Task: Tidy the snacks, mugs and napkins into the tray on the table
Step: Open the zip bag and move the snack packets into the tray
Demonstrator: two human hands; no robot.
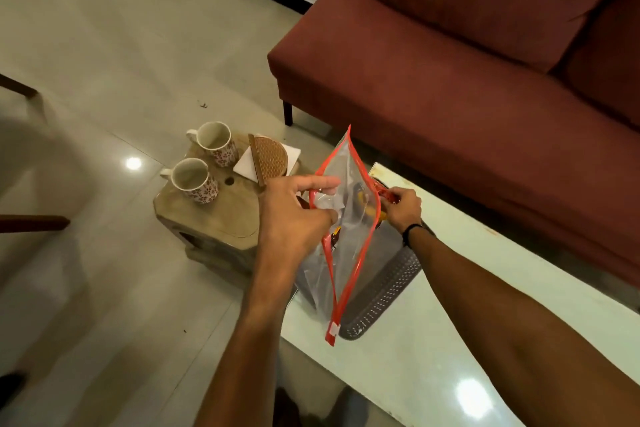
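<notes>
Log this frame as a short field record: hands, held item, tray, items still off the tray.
left hand: grip on one edge of the clear red-trimmed zip pouch
right hand: grip on the opposite edge
pouch: held open over the dark perforated plastic tray
two floral ceramic mugs: upright on the wooden stool
white napkins: on the stool, under a woven holder

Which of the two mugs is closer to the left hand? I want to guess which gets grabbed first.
The nearer mug, at the stool's front edge; the other mug stands farther back, beside the napkins.
</notes>
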